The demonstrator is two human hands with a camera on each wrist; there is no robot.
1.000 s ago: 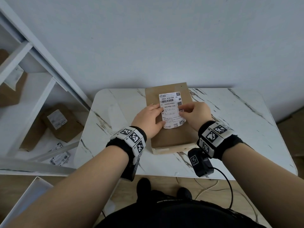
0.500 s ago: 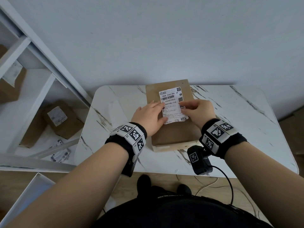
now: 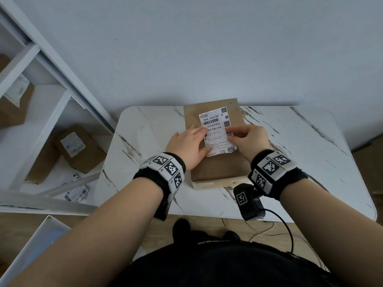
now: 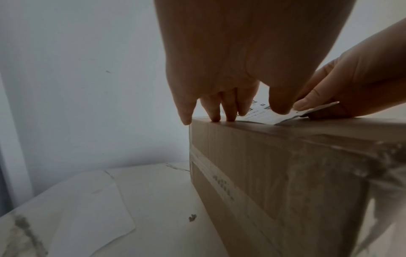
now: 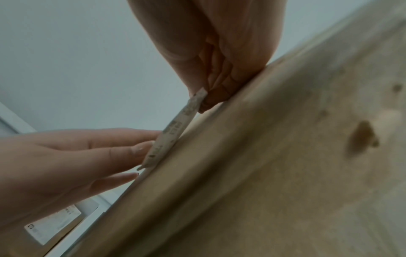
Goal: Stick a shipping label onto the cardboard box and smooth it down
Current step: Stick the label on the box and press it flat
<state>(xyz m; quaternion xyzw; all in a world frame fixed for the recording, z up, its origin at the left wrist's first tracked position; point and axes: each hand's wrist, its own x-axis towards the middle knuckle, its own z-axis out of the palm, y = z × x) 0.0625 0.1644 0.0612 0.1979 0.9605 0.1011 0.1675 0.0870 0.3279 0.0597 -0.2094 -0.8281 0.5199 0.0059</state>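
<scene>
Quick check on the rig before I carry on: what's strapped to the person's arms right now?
Bare forearms, no sleeves. Each wrist wears a black band faced with white blocks printed with square black-and-white markers. A black camera unit, itself carrying a marker, hangs under the right wrist, with a black cable trailing from it. A similar dark unit hangs under the left wrist.

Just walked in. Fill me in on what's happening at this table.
A person is sticking a shipping label onto the top of a cardboard box that sits on a marble-patterned table. The left hand rests its straight fingers on the label's left side and the box top. The right hand pinches the label's right edge, which is lifted off the cardboard in the wrist views. So the label is placed but not yet fully smoothed down.
</scene>
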